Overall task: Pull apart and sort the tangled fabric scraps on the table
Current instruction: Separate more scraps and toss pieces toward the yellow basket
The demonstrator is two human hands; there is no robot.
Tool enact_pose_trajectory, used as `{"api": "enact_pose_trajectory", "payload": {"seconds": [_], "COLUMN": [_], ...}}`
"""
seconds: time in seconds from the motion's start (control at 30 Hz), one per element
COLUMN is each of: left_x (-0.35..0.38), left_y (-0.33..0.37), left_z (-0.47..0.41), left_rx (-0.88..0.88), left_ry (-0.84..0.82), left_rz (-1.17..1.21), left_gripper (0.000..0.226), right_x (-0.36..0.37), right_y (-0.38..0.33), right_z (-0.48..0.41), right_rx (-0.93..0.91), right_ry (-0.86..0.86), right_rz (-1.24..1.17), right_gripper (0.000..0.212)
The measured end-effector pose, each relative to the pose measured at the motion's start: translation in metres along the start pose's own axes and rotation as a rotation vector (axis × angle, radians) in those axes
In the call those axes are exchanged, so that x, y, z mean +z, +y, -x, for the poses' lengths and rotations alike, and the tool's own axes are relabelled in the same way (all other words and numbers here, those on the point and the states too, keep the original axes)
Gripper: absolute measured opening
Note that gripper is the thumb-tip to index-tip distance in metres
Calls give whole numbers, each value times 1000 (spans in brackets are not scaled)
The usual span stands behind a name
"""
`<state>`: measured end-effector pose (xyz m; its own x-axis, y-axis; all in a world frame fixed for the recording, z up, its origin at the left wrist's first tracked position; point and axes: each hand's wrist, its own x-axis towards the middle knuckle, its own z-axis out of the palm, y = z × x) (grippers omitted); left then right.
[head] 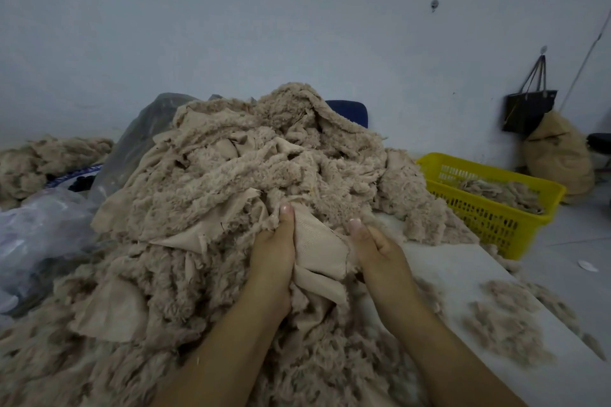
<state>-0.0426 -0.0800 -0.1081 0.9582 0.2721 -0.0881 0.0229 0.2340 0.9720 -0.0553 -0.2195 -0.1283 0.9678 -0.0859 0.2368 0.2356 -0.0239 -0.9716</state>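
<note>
A tall heap of tangled beige fleece scraps (251,162) covers most of the white table (463,277). At the heap's near side lies a smooth-backed beige scrap (317,241), held between both hands. My left hand (274,251) grips its left edge, thumb pressed on top. My right hand (377,248) grips its right edge with the thumb up and the fingers curled under the cloth. The fingers of both hands are partly hidden in the fabric.
A yellow plastic basket (489,208) with a few scraps stands at the table's far right. Loose fluff (502,324) lies on the table's right. Clear plastic bags (43,228) sit at left, a second beige pile (39,158) behind them. A dark bag (529,109) hangs on the wall.
</note>
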Motion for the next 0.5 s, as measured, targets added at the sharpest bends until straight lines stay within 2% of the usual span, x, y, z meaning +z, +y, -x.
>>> {"api": "enact_pose_trajectory", "payload": {"seconds": [0.1, 0.17, 0.33, 0.5], "left_x": [-1, -2, 2, 3], "left_y": [0, 0, 1, 1], "left_z": [-1, 0, 1, 1], "left_rx": [-8, -19, -17, 2], "left_ry": [-11, -15, 31, -12], "left_rz": [13, 24, -6, -2], "left_gripper": [46, 44, 43, 42], "right_x": [0, 1, 0, -3], "right_y": [-1, -3, 2, 6], "right_z": [-2, -2, -8, -12], "right_rx": [52, 91, 94, 70], "right_ry": [21, 50, 164, 239], "right_rz": [-79, -101, 12, 98], "right_gripper": [48, 50, 55, 55]}}
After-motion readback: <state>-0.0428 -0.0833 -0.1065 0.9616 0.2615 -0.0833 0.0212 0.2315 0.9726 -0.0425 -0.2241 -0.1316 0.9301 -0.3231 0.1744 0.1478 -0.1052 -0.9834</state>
